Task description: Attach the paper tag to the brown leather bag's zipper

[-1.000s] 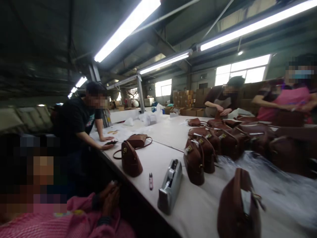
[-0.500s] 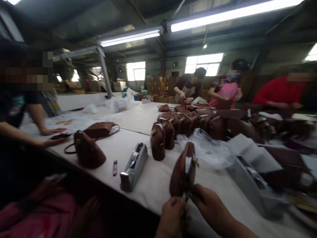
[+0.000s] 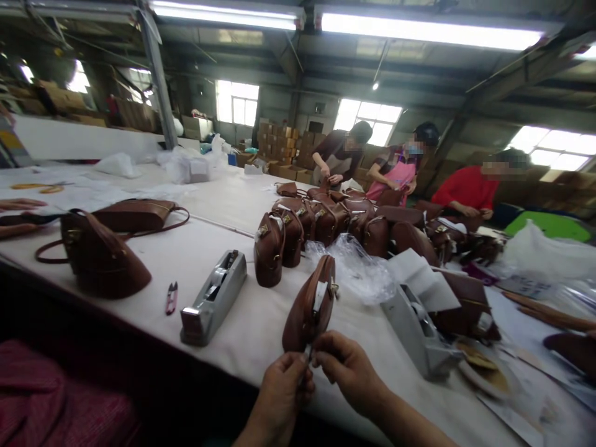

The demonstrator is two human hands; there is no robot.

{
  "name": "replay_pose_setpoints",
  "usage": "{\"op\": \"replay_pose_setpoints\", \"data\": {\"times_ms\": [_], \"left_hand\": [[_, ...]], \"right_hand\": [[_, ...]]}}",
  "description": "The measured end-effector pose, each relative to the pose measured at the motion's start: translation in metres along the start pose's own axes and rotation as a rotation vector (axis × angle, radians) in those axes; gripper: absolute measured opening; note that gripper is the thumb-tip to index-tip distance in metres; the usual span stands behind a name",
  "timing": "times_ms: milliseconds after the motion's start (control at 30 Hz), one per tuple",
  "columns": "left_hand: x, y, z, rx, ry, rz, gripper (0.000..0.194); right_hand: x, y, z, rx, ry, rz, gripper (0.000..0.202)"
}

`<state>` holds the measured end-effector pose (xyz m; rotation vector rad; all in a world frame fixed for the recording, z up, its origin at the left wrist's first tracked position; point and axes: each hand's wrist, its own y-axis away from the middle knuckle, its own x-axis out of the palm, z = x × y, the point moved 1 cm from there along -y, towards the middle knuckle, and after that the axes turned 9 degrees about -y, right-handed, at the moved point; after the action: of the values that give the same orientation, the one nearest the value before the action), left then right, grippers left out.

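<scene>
A brown handbag (image 3: 305, 310) stands upright on the table right in front of me, narrow side towards me, with a white wrap near its metal clasp. My left hand (image 3: 282, 388) pinches a small whitish piece at the bag's near lower end. From the right, my right hand (image 3: 347, 366) closes thumb and fingers at that same piece, fingertips almost meeting the left ones. What exactly the piece is, I cannot make out. Left of the bag sits a grey tape dispenser (image 3: 214, 301), and a second tape dispenser (image 3: 416, 335) is to the right.
Pink-handled thread snips (image 3: 171, 299) and another brown handbag (image 3: 105, 261) lie to the left. Rows of brown bags (image 3: 326, 220) and crumpled clear plastic (image 3: 363, 273) are beyond. A co-worker's hands (image 3: 21, 214) are at the left edge; several people work across the table.
My view has swung, so the table things now sit farther left. My right fingers have come closer to the left fingertips at the bag's near end. The bag still stands on the table.
</scene>
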<state>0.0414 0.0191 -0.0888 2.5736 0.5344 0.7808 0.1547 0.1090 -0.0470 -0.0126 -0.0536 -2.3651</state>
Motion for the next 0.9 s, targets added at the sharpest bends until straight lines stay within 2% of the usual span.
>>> {"op": "replay_pose_setpoints", "data": {"times_ms": [167, 300, 433, 533, 700, 900], "left_hand": [[-0.002, 0.000, -0.001, -0.004, -0.002, 0.005, 0.029], [0.000, 0.002, -0.002, 0.004, 0.016, 0.001, 0.033], [0.003, 0.004, -0.005, -0.011, 0.029, -0.027, 0.040], [0.004, 0.005, -0.005, -0.014, 0.021, -0.032, 0.038], [0.001, 0.005, -0.004, 0.002, 0.007, -0.008, 0.031], [-0.002, 0.005, -0.004, 0.006, -0.001, -0.027, 0.034]], "right_hand": [[0.004, -0.003, -0.001, 0.063, -0.247, -0.005, 0.024], [0.010, -0.007, -0.001, 0.077, -0.344, 0.037, 0.026], [0.013, -0.007, -0.003, 0.029, -0.171, 0.021, 0.019], [0.011, -0.004, -0.002, -0.008, -0.052, 0.008, 0.017], [0.004, 0.001, 0.000, -0.015, 0.026, 0.001, 0.015], [-0.004, 0.001, -0.003, 0.011, 0.112, -0.047, 0.012]]}}
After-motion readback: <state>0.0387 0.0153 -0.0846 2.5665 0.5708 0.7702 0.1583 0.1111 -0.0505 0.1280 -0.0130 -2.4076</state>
